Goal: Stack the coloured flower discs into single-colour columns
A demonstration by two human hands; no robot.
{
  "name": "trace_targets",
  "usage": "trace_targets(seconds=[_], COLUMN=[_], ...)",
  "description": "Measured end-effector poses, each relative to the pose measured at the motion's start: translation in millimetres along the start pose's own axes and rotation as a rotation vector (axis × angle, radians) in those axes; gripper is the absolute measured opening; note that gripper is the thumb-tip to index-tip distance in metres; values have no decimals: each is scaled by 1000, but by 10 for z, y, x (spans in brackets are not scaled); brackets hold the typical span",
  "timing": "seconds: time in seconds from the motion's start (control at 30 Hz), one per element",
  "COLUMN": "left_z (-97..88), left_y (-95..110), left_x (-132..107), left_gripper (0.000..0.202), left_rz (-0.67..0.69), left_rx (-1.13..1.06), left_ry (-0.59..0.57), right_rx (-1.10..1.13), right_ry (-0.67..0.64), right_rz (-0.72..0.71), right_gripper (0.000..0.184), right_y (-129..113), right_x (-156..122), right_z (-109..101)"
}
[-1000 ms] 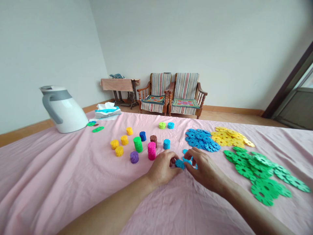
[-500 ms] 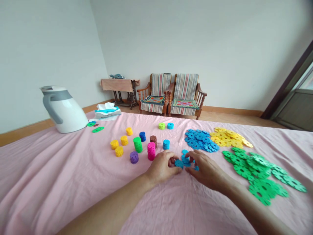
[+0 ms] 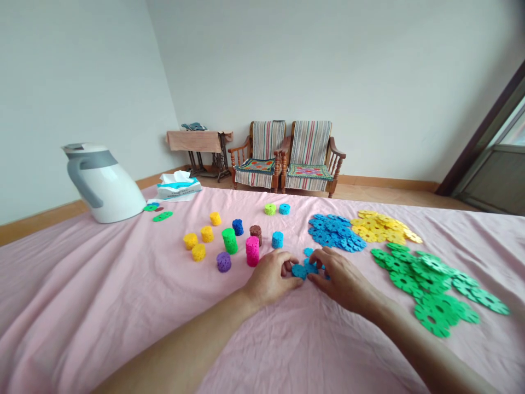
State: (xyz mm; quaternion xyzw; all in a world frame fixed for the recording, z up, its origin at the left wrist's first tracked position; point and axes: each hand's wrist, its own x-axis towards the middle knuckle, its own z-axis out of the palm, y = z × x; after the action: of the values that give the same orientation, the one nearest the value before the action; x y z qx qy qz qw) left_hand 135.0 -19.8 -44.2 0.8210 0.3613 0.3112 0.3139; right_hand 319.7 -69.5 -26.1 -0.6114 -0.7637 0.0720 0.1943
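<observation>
A small group of light-blue flower-shaped plastic discs (image 3: 310,267) lies on the pink cloth between my two hands. My left hand (image 3: 271,278) has its fingers curled and its thumb stretched toward them, closed on the left edge of one light-blue disc (image 3: 299,271). Over the right side of the group bends my right hand (image 3: 342,279), its thumb and forefinger apart and the other fingertips partly hidden. Left of the hands stand a tall pink stack (image 3: 252,251), a purple stack (image 3: 223,262) and a green stack (image 3: 229,241). A short light-blue stack (image 3: 278,239) stands just beyond.
Loose blue discs (image 3: 334,232), yellow discs (image 3: 381,227) and green discs (image 3: 426,279) spread to the right. Several yellow stacks (image 3: 199,252) stand on the left. Farther back are a white jug (image 3: 112,189) and a tissue box (image 3: 178,190). Two chairs (image 3: 309,158) stand by the wall.
The whole view has shifted slightly, so things sit a little higher and farther left. Both hands stay at the light-blue discs, with barely any change in their pose.
</observation>
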Motion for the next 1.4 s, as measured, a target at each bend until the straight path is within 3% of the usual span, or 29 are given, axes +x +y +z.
trace_targets(seconds=[0.33,0.63,0.83,1.0,1.2,1.4], left_z=[-12,-16,-11,-3,-5,-6], left_y=[-3,15,13,1,7,24], left_x=[7,6,4,4,-4,-7], left_gripper=[22,12,19,36,24,24], left_rz=[-3,25,4,-22,-6,-3], left_rx=[-4,5,-21,-43,-42,-47], left_ry=[-17,-7,-11,-13,-13,-14], right_rx=[222,347,310,133,74,71], right_ry=[78,67,141,156,62,45], right_rz=[125,68,53,34,-37,-37], right_gripper=[15,13,14,20,26,18], right_y=[-33,-186,-37,154,132,161], right_x=[48,44,82,80,52,42], right_z=[-16,85,61,61,69,77])
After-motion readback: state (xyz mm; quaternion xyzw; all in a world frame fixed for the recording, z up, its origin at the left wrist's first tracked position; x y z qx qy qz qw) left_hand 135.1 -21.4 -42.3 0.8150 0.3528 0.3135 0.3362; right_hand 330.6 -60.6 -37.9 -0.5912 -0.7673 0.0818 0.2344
